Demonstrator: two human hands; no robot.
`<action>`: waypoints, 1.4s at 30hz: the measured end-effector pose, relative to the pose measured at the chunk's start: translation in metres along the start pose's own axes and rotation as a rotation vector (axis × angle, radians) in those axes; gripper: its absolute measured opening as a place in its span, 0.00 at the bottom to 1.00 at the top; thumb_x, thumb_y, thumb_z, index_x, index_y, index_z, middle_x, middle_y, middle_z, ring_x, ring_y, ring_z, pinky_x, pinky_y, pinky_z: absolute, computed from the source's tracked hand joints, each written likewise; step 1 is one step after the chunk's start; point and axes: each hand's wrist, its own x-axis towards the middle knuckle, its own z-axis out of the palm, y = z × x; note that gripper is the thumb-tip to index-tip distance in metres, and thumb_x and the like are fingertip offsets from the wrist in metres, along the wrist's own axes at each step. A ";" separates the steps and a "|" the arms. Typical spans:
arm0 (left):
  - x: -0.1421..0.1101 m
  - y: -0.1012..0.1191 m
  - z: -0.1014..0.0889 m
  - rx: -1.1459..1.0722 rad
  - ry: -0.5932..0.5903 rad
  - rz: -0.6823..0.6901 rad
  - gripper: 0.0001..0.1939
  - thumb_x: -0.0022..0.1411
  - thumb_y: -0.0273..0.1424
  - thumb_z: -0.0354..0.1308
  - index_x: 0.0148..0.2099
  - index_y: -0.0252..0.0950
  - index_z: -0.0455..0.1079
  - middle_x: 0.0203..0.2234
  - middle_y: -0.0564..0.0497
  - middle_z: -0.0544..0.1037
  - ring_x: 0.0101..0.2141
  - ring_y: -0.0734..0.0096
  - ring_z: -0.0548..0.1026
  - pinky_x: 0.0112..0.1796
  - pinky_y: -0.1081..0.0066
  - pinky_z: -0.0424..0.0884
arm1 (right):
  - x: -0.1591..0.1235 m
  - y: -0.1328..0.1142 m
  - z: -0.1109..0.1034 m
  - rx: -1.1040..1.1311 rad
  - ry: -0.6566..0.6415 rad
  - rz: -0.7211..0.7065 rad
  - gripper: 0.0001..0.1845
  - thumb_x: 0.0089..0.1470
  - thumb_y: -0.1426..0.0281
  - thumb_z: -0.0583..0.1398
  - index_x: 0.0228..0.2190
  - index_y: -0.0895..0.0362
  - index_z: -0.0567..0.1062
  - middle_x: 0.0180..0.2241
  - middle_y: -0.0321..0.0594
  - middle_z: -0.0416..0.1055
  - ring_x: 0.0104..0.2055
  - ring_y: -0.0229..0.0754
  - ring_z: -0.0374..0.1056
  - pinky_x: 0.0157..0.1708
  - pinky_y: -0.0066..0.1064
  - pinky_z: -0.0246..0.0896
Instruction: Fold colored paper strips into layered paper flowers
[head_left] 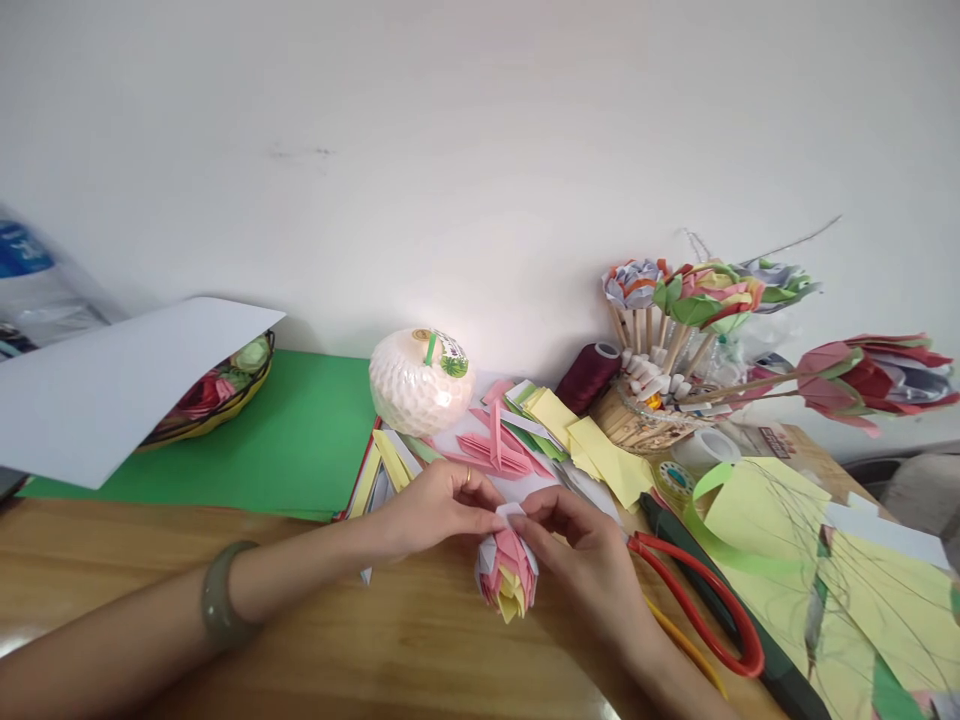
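A folded paper flower [508, 580] with a yellow centre, pink petals and pale lilac outer petals is held above the wooden table. Its tip points down toward me. My left hand [442, 508] pinches a pale petal at its upper left, thumb and fingers together. From the right, my right hand [577, 545] pinches the same upper part with thumb and forefinger. The fingertips of both hands nearly meet there. Just beyond the hands lie folded pink paper pieces [495, 450] and stacked yellow slips [611, 460].
A white textured round container [421, 385] stands behind. At right are red-handled scissors [731, 640], a maroon thread spool [589, 377], a basket [637, 425] of paper flowers on sticks, and yellow sheets [892, 580] with thin wires. A white sheet [135, 385] overhangs a green board [300, 430] at left.
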 end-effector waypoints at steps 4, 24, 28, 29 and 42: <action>0.001 0.001 -0.002 -0.026 0.008 -0.022 0.07 0.46 0.30 0.65 0.29 0.33 0.75 0.26 0.52 0.78 0.29 0.72 0.73 0.35 0.70 0.67 | 0.004 -0.004 -0.005 0.070 -0.131 0.113 0.14 0.48 0.60 0.62 0.26 0.59 0.73 0.25 0.36 0.70 0.26 0.36 0.63 0.26 0.26 0.58; 0.001 0.003 -0.007 0.092 0.014 -0.038 0.06 0.46 0.30 0.63 0.29 0.33 0.77 0.24 0.51 0.80 0.26 0.71 0.73 0.33 0.71 0.67 | 0.001 -0.008 -0.006 -0.240 -0.091 0.009 0.14 0.50 0.63 0.58 0.20 0.59 0.73 0.20 0.35 0.69 0.23 0.36 0.62 0.23 0.25 0.57; 0.001 0.002 -0.006 0.185 0.042 -0.011 0.06 0.48 0.30 0.61 0.29 0.34 0.77 0.25 0.52 0.80 0.27 0.71 0.73 0.31 0.72 0.66 | 0.000 -0.005 -0.005 -0.281 -0.089 0.008 0.15 0.51 0.63 0.58 0.20 0.59 0.74 0.20 0.36 0.70 0.23 0.37 0.63 0.23 0.25 0.57; 0.001 0.002 -0.006 0.203 0.046 -0.009 0.06 0.49 0.30 0.60 0.28 0.33 0.77 0.24 0.52 0.80 0.26 0.71 0.73 0.30 0.73 0.66 | -0.001 -0.005 -0.004 -0.288 -0.095 0.007 0.15 0.52 0.63 0.58 0.21 0.59 0.74 0.20 0.36 0.71 0.23 0.37 0.63 0.23 0.25 0.57; -0.002 -0.002 -0.007 0.381 0.096 0.025 0.06 0.46 0.29 0.60 0.23 0.35 0.65 0.19 0.54 0.73 0.24 0.71 0.71 0.24 0.74 0.63 | -0.005 -0.003 0.001 -0.445 -0.089 -0.084 0.15 0.54 0.65 0.56 0.22 0.58 0.76 0.20 0.38 0.72 0.23 0.39 0.65 0.24 0.26 0.59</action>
